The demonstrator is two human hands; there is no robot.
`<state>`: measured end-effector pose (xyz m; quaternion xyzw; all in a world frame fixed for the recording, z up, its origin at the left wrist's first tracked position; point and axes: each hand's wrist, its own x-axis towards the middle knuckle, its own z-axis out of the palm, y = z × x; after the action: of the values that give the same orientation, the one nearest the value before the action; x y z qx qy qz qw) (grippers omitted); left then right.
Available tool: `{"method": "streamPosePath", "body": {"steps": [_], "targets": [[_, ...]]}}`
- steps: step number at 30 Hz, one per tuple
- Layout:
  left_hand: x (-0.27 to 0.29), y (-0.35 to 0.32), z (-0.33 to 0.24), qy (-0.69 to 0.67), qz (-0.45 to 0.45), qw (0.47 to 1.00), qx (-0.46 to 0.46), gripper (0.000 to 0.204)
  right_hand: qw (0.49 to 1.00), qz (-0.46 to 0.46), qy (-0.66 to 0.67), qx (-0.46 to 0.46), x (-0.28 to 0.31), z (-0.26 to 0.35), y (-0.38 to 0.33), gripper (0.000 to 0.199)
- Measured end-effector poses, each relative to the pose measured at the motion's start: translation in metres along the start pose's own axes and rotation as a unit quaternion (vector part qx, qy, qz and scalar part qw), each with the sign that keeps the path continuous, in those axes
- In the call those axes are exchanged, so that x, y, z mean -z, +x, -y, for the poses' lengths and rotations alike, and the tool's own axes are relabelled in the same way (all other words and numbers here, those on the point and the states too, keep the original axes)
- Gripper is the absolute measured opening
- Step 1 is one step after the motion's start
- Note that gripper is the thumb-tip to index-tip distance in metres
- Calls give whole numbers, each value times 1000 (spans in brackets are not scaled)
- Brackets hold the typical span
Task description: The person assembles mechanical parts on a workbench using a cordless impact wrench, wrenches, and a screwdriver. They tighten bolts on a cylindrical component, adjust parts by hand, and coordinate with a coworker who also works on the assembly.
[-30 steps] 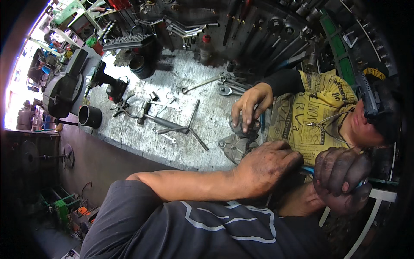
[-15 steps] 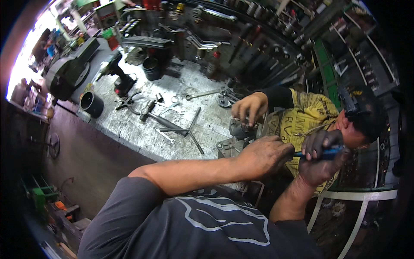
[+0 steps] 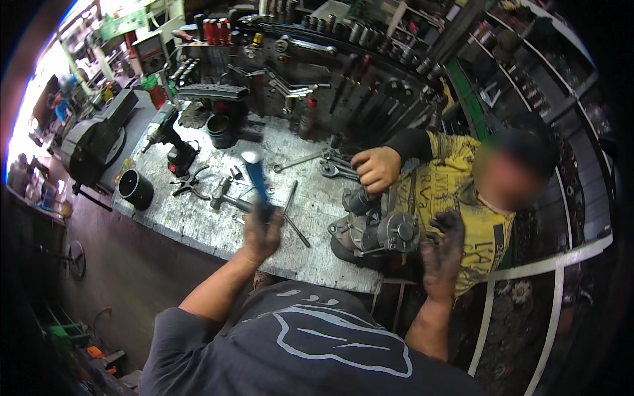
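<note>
My left hand (image 3: 261,236) is closed round a long blue object (image 3: 256,179) with a pale, rounded end, held upright above the bench. Motion blurs it, so its kind is unclear. My right hand (image 3: 441,257), its fingers blackened, is raised with fingers apart and holds nothing. Just left of it a grey starter motor (image 3: 373,234) rests on the bench's right end. Beyond that, another person's hand (image 3: 376,169) is at a dark cylindrical part (image 3: 362,200). Under the blue object lie a hammer (image 3: 221,195) and a T-shaped tool (image 3: 297,228).
The metal bench (image 3: 191,221) also carries pliers (image 3: 190,183), a cordless drill (image 3: 173,142), a black cup (image 3: 136,190) and a ratchet (image 3: 338,171). A vise (image 3: 99,135) stands far left. Another person in a yellow shirt (image 3: 439,191) faces the bench at right, beside a metal frame (image 3: 555,264).
My hands have come apart. The left has swung left over the bench with the blue object; the right has let go of it and moved lower left. The starter motor shows more fully.
</note>
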<state>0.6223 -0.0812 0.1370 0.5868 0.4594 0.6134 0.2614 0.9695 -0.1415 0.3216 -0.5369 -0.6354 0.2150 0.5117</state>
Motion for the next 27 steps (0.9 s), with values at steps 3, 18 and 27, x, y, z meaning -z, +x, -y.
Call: {"method": "streamPosePath", "body": {"steps": [3,18,27], "targets": [[40,3,61,198,-39,964,171,63,989,81,-65,-107,-11,-10,-18,116],[-5,38,69,282,83,953,-77,62,983,114,-128,-62,-26,-27,-16,134],[-121,52,-9,-34,257,960,104,74,994,91,8,-59,-29,-51,-23,135]]}}
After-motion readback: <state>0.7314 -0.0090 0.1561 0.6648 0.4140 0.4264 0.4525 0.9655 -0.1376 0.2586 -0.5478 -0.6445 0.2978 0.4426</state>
